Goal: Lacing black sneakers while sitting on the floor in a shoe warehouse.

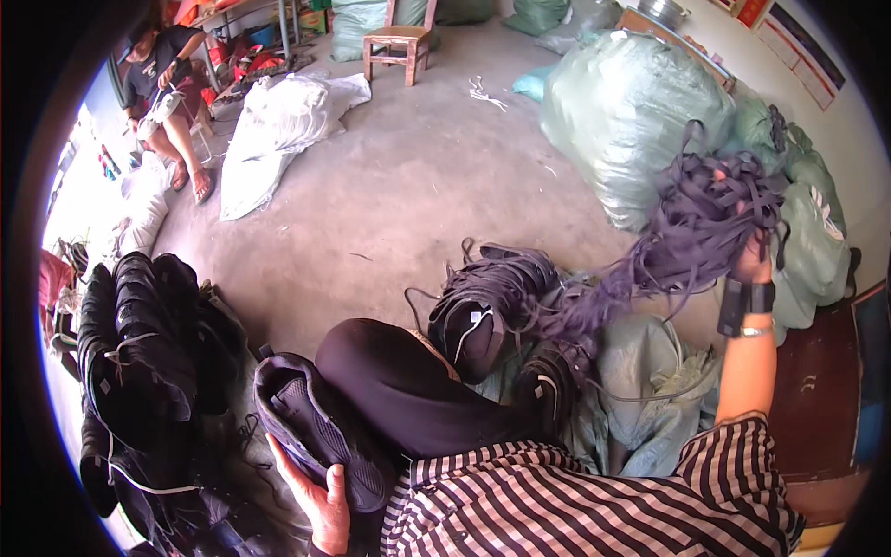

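My left hand [325,506] grips a black shoe upper [320,422] with a mesh front, its thumb along the side, beside my bent knee. My right hand [755,252] is raised at the right, closed around a big tangled bunch of dark purple-grey shoelaces [691,227]. The laces trail down leftward toward a stack of nested black shoe uppers [478,320] just past my knee. Some of that hand's fingers are hidden among the laces. Left of my left hand stands a tall heap of more black uppers [153,362], tied in bundles with pale cord.
A large pale green sack [622,116] bulges at the right, with more green sacks behind it. Crumpled sacking [636,371] lies below the laces. A white sack [278,130] lies on the concrete floor. A wooden chair [399,46] stands beyond. Another person [167,84] sits far left.
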Available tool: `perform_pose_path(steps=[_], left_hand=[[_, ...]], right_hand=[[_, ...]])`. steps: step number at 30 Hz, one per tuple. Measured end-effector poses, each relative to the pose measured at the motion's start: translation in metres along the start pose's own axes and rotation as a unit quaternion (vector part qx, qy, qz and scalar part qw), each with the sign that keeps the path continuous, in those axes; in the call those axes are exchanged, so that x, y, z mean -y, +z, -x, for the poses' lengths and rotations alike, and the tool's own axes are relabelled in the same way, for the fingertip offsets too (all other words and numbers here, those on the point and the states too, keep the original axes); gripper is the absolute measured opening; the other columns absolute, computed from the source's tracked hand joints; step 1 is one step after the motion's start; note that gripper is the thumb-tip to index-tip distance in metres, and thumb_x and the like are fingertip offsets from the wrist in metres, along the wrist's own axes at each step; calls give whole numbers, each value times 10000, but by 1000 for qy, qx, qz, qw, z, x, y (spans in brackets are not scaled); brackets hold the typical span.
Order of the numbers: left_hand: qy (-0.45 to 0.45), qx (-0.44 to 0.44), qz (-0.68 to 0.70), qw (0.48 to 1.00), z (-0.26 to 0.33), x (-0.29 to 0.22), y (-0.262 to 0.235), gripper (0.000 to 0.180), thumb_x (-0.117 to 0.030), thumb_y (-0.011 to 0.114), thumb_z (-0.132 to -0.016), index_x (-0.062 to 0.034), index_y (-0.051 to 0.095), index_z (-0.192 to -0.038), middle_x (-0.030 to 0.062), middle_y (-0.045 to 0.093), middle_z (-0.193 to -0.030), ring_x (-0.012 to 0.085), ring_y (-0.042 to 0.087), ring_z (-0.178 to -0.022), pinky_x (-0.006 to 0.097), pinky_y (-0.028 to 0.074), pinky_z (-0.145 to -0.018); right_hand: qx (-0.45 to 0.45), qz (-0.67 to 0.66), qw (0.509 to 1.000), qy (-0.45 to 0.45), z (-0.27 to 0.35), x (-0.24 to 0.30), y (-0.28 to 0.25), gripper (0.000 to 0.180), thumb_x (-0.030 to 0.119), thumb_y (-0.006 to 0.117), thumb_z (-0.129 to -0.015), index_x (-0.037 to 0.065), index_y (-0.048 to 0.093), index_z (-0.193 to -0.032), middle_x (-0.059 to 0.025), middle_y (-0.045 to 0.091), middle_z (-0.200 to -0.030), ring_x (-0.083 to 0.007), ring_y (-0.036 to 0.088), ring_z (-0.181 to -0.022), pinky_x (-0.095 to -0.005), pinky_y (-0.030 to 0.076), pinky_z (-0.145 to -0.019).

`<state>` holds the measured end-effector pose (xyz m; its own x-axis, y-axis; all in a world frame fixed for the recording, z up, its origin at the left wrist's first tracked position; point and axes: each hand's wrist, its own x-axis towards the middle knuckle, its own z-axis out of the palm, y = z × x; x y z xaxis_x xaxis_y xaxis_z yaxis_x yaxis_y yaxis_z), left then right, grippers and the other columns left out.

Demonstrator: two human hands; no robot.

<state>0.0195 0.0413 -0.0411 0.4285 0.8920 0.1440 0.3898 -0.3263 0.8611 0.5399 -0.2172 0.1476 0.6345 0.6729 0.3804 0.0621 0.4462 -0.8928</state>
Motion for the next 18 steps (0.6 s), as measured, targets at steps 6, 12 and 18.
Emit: perform_pose_path(steps=[6,12,18], left_hand=[[9,8,2,1000,1,4,-1,909,-406,626,-810,-46,107,-1464,163,155,-1505,292,144,-1391,408,89,-1127],[23,19,-52,998,-3,8,0,905,-468,595,-828,-49,107,-1465,156,129,-1515,284,137,-1395,411,90,-1128],[0,23,-15,1000,1,7,-3,900,-519,562,-847,-79,86,-1472,157,108,-1520,284,137,-1397,404,109,-1128]], right_hand=[[-250,14,968,27,2,11,-57,434,283,581,-851,66,533,-1224,-83,578,-1191,-230,562,-1068,-371,437,-963],[-177,18,984,1,73,62,-120,427,335,574,-833,79,582,-1175,-53,622,-1128,-241,583,-1029,-379,439,-953],[-247,65,963,87,156,120,-195,472,381,574,-836,89,562,-1207,-49,598,-1174,-233,571,-1044,-381,437,-950]])
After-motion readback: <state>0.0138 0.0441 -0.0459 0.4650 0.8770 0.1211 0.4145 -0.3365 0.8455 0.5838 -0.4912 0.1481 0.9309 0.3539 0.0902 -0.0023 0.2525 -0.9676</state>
